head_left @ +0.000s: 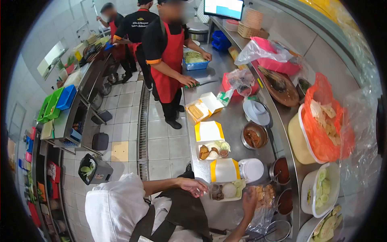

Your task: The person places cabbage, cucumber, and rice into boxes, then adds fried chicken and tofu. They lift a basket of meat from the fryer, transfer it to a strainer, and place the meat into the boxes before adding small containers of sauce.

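A takeaway box [219, 198] stands open in front of me on the steel counter. It holds a white mound of rice [229, 190], dark brown pieces [217, 192] and cucumber slices [239, 185]. At the box's left edge, my left hand [193, 187] hovers with its fingers loosely apart and nothing in it. My right hand [249, 203] is between the box and a clear plastic bag of orange-brown fried pieces [264, 197]. Its fingers are drawn together, and whatever they may hold is hidden.
Further up the counter are a filled box [213, 151], another open box [197, 111], a bowl of reddish food [254, 136] and sauce pots [281, 170]. Tubs with cucumber [321, 187] and crackers line the right shelf. A co-worker in a red apron [171, 60] holds a knife [207, 82].
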`<state>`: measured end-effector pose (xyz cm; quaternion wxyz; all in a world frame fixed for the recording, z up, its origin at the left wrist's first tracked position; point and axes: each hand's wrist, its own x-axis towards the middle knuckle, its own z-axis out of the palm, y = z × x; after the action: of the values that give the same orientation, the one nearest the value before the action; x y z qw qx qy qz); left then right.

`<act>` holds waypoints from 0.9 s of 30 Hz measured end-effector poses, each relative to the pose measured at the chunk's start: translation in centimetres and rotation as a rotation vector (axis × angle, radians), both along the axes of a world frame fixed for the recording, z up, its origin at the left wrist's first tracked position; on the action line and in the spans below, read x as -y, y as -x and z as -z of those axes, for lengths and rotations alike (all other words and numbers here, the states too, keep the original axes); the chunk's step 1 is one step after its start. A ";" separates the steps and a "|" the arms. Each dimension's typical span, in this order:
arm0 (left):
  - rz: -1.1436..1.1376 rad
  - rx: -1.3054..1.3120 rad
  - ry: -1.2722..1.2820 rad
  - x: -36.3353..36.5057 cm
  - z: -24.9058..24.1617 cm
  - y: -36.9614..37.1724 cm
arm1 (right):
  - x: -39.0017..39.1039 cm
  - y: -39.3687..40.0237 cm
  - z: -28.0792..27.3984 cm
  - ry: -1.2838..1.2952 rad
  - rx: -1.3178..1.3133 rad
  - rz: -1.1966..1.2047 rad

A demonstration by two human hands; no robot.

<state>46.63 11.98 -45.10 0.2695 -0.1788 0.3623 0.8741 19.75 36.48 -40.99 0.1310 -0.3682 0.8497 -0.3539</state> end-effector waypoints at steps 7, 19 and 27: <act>-0.179 0.067 0.028 -0.6 -1.0 0.5 | -4.1 0.6 0.9 -0.153 -0.342 0.319; -0.131 0.095 -0.068 -0.5 -1.0 4.0 | -11.0 5.8 -5.5 -0.045 -0.387 1.132; -0.093 -0.112 0.085 -2.3 -3.8 12.0 | -5.1 11.0 -0.9 -0.203 -0.425 0.818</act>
<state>34.60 14.23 -41.33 0.2000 -0.1576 0.4047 0.8783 8.76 41.56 -40.12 -0.1605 -0.0526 0.9634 -0.2083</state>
